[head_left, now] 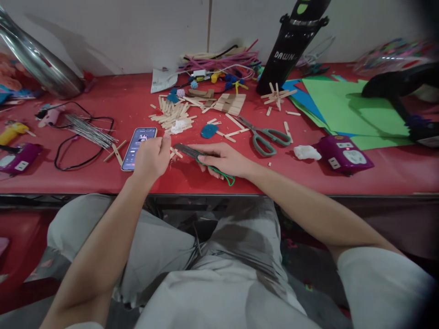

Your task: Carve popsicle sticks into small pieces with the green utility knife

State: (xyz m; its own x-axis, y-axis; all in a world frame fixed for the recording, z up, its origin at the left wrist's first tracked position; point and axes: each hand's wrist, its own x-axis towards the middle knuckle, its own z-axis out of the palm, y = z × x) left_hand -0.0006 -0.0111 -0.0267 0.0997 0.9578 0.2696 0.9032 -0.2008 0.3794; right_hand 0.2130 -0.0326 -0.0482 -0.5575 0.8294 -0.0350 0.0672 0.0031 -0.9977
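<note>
Tool [187,150], gripped in the right hand [223,160] over the red table [120,103], points its dark end at the closed left hand [152,156], whose contents cannot be told; a phone [135,144] lies face-up, partly behind it, presumably for easy viewing.

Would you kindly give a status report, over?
Left hand curled, contents unclear. Right hand gripping dark metal tool with green loop. Lit rectangular smartphone beside left hand.

My bare forearms [302,205] converge over the front edge of the tabletop [75,182]. My left hand [152,156]: fingers curled inward, thumb uppermost. My right hand [224,159], near it: fingers closed in a grip, thumb pointing leftward.
</note>
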